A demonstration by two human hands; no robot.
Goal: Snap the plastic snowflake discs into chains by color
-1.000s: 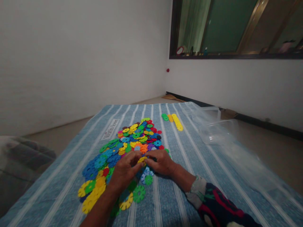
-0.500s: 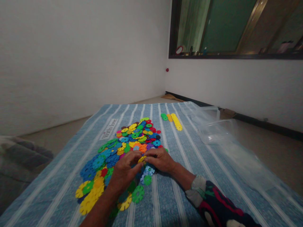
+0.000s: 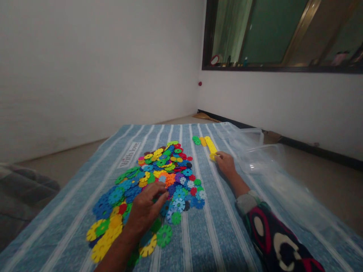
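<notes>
- One bundle of grey fabric (image 3: 25, 204) at the far left edge, beside the table.
- One "With love" print (image 3: 129, 155) on the single blue-and-white striped cloth (image 3: 198, 243).
- One left hand (image 3: 149, 202), over the near part of the heap, fingers loosely curved, with thumb and forefinger slightly apart.
- One big heap of notched plastic discs (image 3: 163, 156) in many colours, overlapping too much to count; one large green disc (image 3: 164, 236) lies at its near edge.
- Three groups set apart beyond the heap, side by side: one short green group (image 3: 196, 140), one short orange group (image 3: 203, 141), one longer yellow row (image 3: 210, 143). The discs within each are too small to count.
- One yellow disc (image 3: 213, 156) at the near end of that row, apparently touching it.
- One right hand (image 3: 226, 163), pinching this disc between thumb and fingers.
- Clear plastic containers (image 3: 263, 155) along the right side; how many, I cannot tell.
</notes>
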